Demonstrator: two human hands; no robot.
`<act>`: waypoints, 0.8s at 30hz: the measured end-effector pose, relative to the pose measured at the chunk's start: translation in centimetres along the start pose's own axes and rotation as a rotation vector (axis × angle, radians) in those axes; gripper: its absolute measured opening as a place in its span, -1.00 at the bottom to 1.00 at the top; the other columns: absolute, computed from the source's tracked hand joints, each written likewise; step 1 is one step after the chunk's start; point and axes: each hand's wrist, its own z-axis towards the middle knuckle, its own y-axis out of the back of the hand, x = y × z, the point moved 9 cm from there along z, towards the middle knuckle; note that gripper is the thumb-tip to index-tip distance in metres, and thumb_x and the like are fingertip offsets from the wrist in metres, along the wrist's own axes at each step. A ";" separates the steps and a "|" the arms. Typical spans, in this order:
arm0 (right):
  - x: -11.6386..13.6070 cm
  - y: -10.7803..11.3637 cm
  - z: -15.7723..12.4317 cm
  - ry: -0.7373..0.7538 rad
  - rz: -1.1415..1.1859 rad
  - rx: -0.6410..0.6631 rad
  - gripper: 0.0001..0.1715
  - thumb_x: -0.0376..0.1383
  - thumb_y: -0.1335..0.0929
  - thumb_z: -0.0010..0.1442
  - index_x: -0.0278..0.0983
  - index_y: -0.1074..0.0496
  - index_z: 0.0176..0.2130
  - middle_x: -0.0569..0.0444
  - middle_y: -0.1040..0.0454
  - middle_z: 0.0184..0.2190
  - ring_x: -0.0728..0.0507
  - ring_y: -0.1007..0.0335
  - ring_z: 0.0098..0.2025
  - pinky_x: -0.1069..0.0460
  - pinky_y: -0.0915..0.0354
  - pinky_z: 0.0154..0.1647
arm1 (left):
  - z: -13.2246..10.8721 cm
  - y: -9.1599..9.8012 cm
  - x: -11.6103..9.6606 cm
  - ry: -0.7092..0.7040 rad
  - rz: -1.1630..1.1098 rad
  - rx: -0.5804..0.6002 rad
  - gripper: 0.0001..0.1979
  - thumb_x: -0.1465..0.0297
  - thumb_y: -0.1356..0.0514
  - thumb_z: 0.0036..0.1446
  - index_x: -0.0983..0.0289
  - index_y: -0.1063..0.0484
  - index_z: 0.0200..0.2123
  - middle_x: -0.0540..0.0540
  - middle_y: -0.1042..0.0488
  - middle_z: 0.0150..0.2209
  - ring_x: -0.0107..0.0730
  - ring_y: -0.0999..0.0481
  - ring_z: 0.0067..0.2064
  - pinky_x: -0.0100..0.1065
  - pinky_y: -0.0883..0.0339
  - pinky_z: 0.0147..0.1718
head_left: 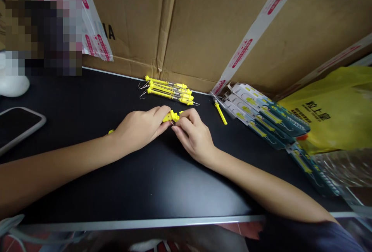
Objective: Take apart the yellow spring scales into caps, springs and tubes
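My left hand [141,127] and my right hand [193,132] meet at the middle of the black table [145,182]. Both pinch a small yellow plastic tool [171,116] between their fingertips; most of it is hidden by the fingers. A small yellow bit [111,131] peeks out by my left wrist. Just beyond the hands lies a bundle of yellow tools with metal hooks [170,89]. A single yellow stick [221,113] lies to the right of them.
Packaged tools in blue-grey cards [261,114] are stacked at the right, with a yellow plastic bag [334,108] behind them. A phone [17,126] lies at the left edge. Taped cardboard boxes [203,23] wall off the back.
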 end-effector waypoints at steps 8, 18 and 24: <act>2.4 0.2 -0.5 0.228 -0.253 -0.123 -0.73 -0.34 -0.20 0.28 -0.26 -0.23 -0.47 0.09 -0.35 -0.58 -0.04 -0.20 -0.51 0.06 -0.15 -0.44 | -0.5 -1.3 -1.1 -0.027 -0.069 0.143 -0.84 0.28 0.03 0.27 0.21 -0.25 -0.20 -0.05 -0.48 -0.35 -0.30 -0.54 -0.40 -0.39 0.05 -0.65; 2.0 0.2 -0.7 0.140 -0.170 -0.123 -0.76 -0.35 -0.21 0.28 -0.26 -0.21 -0.45 0.12 -0.38 -0.57 0.02 -0.27 -0.55 0.13 -0.15 -0.53 | -0.6 -1.0 -1.5 -0.055 0.052 0.127 -0.80 0.27 0.06 0.28 0.23 -0.26 -0.20 -0.01 -0.46 -0.39 -0.30 -0.51 -0.48 -0.38 0.04 -0.67; 2.0 0.1 -0.7 0.112 -0.149 -0.090 -0.77 -0.30 -0.20 0.29 -0.26 -0.22 -0.43 0.14 -0.39 -0.56 0.03 -0.29 -0.56 0.14 -0.14 -0.55 | -0.6 -0.9 -1.6 -0.056 0.073 0.108 -0.86 0.30 0.00 0.24 0.24 -0.27 -0.24 -0.01 -0.45 -0.41 -0.28 -0.50 -0.50 -0.37 0.03 -0.68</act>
